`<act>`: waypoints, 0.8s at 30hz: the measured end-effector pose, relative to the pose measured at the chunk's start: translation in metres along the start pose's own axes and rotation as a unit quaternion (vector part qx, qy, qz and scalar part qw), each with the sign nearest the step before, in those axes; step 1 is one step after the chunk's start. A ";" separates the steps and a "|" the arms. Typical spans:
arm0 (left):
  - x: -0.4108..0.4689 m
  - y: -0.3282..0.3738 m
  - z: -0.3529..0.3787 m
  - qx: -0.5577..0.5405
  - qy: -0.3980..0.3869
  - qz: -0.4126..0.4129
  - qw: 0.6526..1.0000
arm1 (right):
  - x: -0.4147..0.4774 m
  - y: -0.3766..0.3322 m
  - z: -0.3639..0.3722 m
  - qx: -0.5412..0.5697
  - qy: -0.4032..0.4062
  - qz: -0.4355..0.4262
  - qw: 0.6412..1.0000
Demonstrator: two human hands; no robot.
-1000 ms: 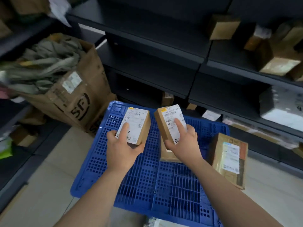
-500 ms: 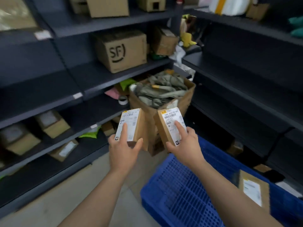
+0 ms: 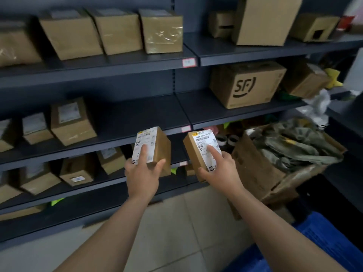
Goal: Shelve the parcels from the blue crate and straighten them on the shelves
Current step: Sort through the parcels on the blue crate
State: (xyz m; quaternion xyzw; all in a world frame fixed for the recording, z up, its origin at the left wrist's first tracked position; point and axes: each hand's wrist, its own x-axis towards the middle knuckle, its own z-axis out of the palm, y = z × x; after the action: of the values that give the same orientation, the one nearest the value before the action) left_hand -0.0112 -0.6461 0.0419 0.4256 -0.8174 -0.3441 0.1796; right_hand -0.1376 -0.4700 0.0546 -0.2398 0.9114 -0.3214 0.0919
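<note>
The shelves (image 3: 141,114) are standing straight ahead of both hands, and the blue crate (image 3: 324,244) is showing at lower right. The left hand (image 3: 142,173) is gripping the left parcel (image 3: 159,146) and the right hand (image 3: 222,169) is gripping the right parcel (image 3: 203,141), both parcels upright. The bare middle shelf is lying just beyond them, probably nearer the left hand.

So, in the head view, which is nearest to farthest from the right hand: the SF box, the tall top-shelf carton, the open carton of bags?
1. The open carton of bags, on the floor just right of the right hand.
2. The SF box, on the shelf above.
3. The tall carton, on the top shelf, farthest.
</note>
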 end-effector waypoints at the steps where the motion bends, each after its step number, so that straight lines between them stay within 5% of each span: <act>1: 0.012 -0.003 -0.005 -0.001 0.006 -0.016 1.000 | 0.014 -0.008 0.009 -0.005 -0.008 -0.009 1.000; 13: 0.190 -0.036 -0.003 0.056 0.096 -0.124 0.986 | 0.210 -0.086 0.107 -0.020 -0.075 -0.141 0.987; 24: 0.292 -0.067 0.015 0.107 0.109 -0.150 0.977 | 0.315 -0.120 0.180 -0.055 -0.105 -0.160 0.980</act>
State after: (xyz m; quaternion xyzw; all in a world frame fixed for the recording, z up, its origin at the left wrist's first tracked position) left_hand -0.1495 -0.9063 -0.0162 0.5953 -0.7517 -0.2293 0.1674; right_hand -0.3074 -0.8051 -0.0139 -0.4193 0.8631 -0.2541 0.1213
